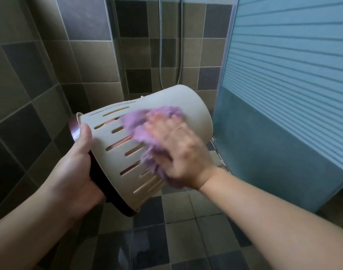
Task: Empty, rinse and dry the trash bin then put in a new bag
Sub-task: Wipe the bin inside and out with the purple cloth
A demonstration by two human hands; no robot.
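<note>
Room: tiled bathroom floor (178, 207), frosted shower door (283, 94) at right
Trash bin (172, 102): beige, slotted, tipped sideways in mid-air, dark rim near-left
Left hand (77, 168): grips rim
Right hand (178, 145): blurred, presses purple cloth (135, 123) on bin's side

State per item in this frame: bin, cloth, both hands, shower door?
Beige slotted plastic trash bin: tipped on its side, held off the floor, no bag visible.
Purple fluffy cloth: pressed against bin's outer wall.
Left hand: grips bin's dark rim.
Right hand: presses cloth, motion-blurred.
Frosted glass shower door: open.
</note>
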